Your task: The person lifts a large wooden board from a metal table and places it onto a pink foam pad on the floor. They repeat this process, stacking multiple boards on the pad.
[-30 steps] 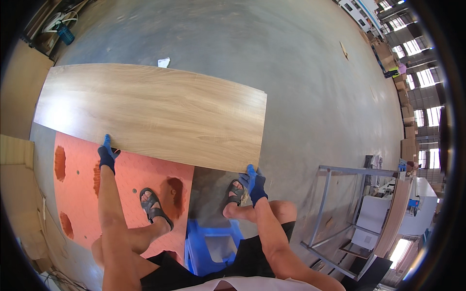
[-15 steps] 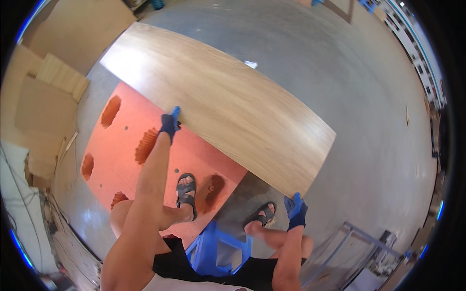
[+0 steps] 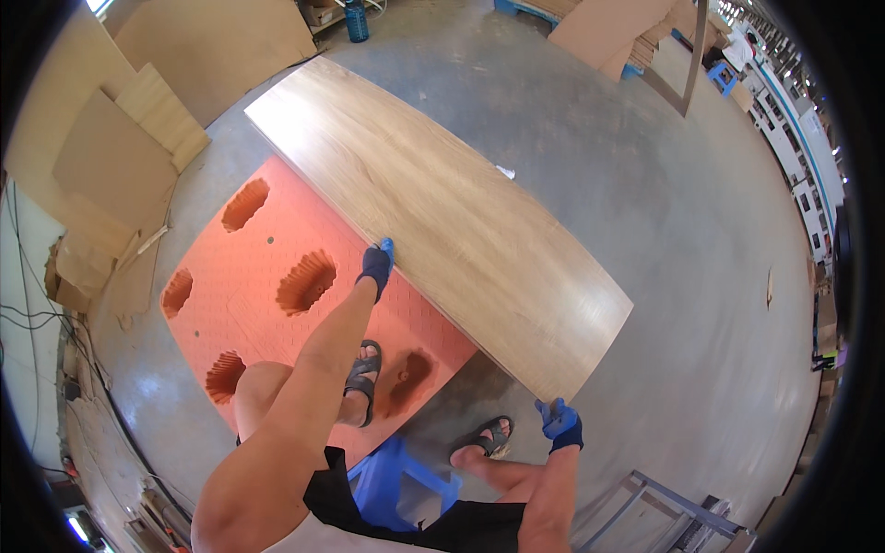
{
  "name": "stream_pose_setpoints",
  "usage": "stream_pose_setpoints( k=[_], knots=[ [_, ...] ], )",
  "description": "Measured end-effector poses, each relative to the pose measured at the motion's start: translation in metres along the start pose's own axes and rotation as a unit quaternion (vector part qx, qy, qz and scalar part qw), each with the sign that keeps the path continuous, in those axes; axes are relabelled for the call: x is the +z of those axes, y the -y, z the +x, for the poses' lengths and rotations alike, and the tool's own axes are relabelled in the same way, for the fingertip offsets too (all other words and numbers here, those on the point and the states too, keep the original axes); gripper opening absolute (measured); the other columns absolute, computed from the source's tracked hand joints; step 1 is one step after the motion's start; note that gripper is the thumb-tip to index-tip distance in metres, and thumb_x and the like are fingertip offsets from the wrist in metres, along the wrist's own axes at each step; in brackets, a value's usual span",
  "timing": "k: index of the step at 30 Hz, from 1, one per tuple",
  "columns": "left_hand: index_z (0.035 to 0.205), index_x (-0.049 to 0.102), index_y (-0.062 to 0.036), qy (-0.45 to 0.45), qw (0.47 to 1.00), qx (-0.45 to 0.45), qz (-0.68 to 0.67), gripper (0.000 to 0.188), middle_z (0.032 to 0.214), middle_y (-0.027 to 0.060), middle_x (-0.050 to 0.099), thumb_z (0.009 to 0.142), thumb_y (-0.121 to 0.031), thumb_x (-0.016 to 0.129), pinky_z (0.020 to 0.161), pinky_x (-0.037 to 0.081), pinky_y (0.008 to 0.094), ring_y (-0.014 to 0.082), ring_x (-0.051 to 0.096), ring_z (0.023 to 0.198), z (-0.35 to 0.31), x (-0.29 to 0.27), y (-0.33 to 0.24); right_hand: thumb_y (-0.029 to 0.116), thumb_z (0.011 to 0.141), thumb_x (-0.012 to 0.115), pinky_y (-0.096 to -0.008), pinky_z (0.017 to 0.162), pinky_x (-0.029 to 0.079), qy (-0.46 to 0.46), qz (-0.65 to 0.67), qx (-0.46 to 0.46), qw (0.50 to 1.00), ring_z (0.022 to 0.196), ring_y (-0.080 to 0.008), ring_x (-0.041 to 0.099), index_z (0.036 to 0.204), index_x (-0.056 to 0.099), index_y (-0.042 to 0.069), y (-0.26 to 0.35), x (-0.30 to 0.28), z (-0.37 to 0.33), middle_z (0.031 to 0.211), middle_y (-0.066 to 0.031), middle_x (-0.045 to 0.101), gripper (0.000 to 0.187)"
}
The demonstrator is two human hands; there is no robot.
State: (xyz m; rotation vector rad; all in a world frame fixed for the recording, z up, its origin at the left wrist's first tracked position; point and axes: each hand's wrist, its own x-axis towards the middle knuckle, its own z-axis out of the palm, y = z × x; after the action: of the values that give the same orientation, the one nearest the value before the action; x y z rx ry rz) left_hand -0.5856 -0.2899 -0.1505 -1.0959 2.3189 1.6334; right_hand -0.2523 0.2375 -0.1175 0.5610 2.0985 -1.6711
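Note:
A long wood-grain board [image 3: 442,212] lies slantwise in front of me, from the far left to the near right. Its left part covers the far side of an orange plastic pallet [image 3: 346,313]; its right part reaches out over the grey floor. My left hand [image 3: 378,260], in a blue-coated glove, grips the board's near long edge around the middle, thumb on top. At the near right corner my right hand [image 3: 560,424], gloved alike, is closed on the edge. The fingers beneath the board are hidden.
My sandalled left foot [image 3: 363,380] rests on the pallet, which has deep ribbed holes; the right one [image 3: 487,437] is on the floor. Below me stands a blue plastic stool [image 3: 383,488]. Cardboard sheets [image 3: 120,166] lean at left. A metal frame [image 3: 673,498] lies near right.
My view has shifted, showing more of the far floor. Both hands have kept their hold while the board has turned a little, its right end now nearer to me. More of the pallet shows.

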Motion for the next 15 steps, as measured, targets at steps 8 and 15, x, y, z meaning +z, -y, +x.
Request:
stream_pose_setpoints(
  k=[8, 15],
  knots=[
    [0.096, 0.062, -0.0006, 0.009, 0.997, 0.043, 0.069, 0.047, 0.092, 0.026, 0.062, 0.089, -0.04, 0.039, 0.076, 0.046, 0.0458, 0.0405, 0.059, 0.09, -0.027, -0.015, 0.007, 0.006, 0.088, 0.052, -0.0271, 0.061, 0.051, -0.058, 0.041, 0.023, 0.997, 0.097, -0.0332, 0.061, 0.07, 0.049, -0.002, 0.013, 0.02, 0.002, 0.088, -0.016, 0.063, 0.02],
    [0.069, 0.046, -0.0162, 0.329, 0.933, -0.044, -0.141, 0.017, 0.061, 0.0039, 0.043, 0.082, -0.026, 0.042, 0.043, 0.033, 0.0335, 0.0204, 0.043, 0.051, -0.072, -0.026, 0.068, 0.021, 0.08, 0.064, -0.0352, 0.06, 0.049, -0.141, -0.332, -0.216, 0.907, 0.067, -0.0266, 0.065, 0.075, 0.055, 0.002, 0.109, 0.06, -0.028, 0.066, -0.0156, 0.063, 0.022]
  ],
)
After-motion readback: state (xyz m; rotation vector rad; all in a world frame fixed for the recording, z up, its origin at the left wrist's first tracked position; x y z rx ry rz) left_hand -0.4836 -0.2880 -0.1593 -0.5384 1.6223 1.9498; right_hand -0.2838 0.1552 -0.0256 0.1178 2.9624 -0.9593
